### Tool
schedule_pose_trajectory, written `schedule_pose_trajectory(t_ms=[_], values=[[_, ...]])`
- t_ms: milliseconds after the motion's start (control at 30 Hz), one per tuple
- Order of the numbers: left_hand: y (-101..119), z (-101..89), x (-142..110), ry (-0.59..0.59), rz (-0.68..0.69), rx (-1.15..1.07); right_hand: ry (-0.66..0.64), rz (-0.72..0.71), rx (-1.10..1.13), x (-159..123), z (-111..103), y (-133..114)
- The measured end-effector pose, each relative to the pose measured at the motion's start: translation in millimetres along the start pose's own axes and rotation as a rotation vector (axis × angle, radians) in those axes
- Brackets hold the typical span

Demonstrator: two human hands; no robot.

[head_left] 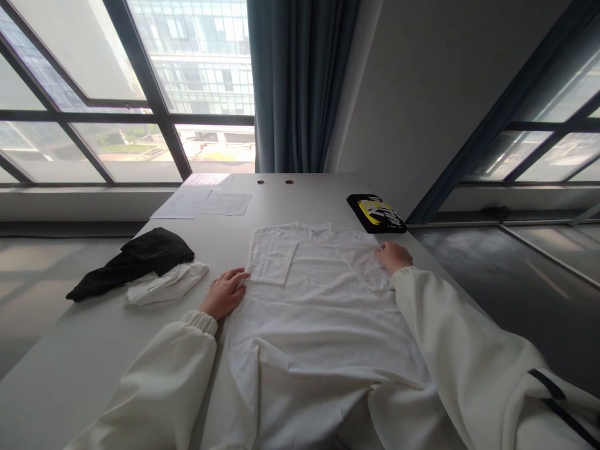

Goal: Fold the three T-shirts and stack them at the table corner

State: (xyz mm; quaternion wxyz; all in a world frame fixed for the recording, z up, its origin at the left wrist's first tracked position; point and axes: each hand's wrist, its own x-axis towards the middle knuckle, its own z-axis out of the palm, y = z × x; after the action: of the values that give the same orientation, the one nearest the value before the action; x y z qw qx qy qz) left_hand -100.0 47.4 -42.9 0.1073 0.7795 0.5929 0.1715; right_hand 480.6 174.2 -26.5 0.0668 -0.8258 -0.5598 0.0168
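A white fabric short-sleeved T-shirt (pixel 323 312) lies at the pale smooth table (pixel 117 356)'s 6 o'clock end. At its 10 o'clock edge, the left hand (pixel 223 294) rests with fingers slightly apart; at 2 o'clock, the right hand (pixel 394 257)'s half-curled fingers touch 1 sleeve, grip unclear

Shirt (pixel 319 312): thin white cloth, matt, creased. Tabletop (pixel 290 203): smooth, pale, with a faint sheen. Curtain (pixel 300 87): matt cloth in deep folds. Sheets (pixel 225 203): paper, flat. Dark garment (pixel 140 256): matt cloth, rumpled. Window panes (pixel 197 56): glass, clear.
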Motion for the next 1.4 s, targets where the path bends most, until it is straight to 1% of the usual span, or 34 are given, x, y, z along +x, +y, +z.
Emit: schedule_pose_trajectory(t_ms=[100, 200, 300, 400, 467, 533, 633, 867, 967, 1100, 1267, 1400], values=[[0.3, -0.6, -0.8, 0.002, -0.001, 0.004, -0.073, 0.03, 0.006, 18.3, -3.9, -2.1], [1.3, -2.0, -1.6, -0.011, -0.004, 0.007, -0.067, 0.025, 0.0, 28.8, -1.6, -0.7], [2.7, -3.6, -2.2, -0.022, -0.009, 0.0, -0.051, 0.021, 0.014, 33.1, 4.1, 2.6], [4.3, -4.9, -2.6, -0.026, -0.013, -0.011, 0.018, 0.034, 0.045, 35.9, 9.9, 4.9], [5.4, -5.7, -2.9, -0.03, -0.019, -0.013, 0.093, -0.004, 0.06, 38.3, 12.6, 4.5], [6.2, -6.4, -3.3, -0.026, -0.022, -0.012, 0.141, -0.065, 0.05, 40.9, 14.2, 2.5], [6.9, -7.3, -3.9, -0.018, -0.021, -0.01, 0.152, -0.098, 0.015, 44.6, 15.0, -1.8], [5.1, -7.1, -4.5, -0.02, -0.019, -0.007, 0.189, -0.051, 0.049, 49.5, 15.0, -3.3], [4.7, -7.4, -4.8, -0.018, -0.013, -0.003, 0.153, -0.082, 0.071, 50.0, 14.6, -3.6], [6.3, -8.7, -4.9, -0.028, -0.02, 0.003, 0.088, -0.089, 0.026, 48.9, 13.6, -10.8], [7.4, -8.9, -5.5, -0.03, -0.025, 0.004, 0.098, -0.065, -0.005, 48.2, 10.9, -15.5], [7.0, -8.7, -6.1, -0.034, -0.028, 0.005, 0.121, -0.061, -0.006, 56.9, 7.6, -3.1]])
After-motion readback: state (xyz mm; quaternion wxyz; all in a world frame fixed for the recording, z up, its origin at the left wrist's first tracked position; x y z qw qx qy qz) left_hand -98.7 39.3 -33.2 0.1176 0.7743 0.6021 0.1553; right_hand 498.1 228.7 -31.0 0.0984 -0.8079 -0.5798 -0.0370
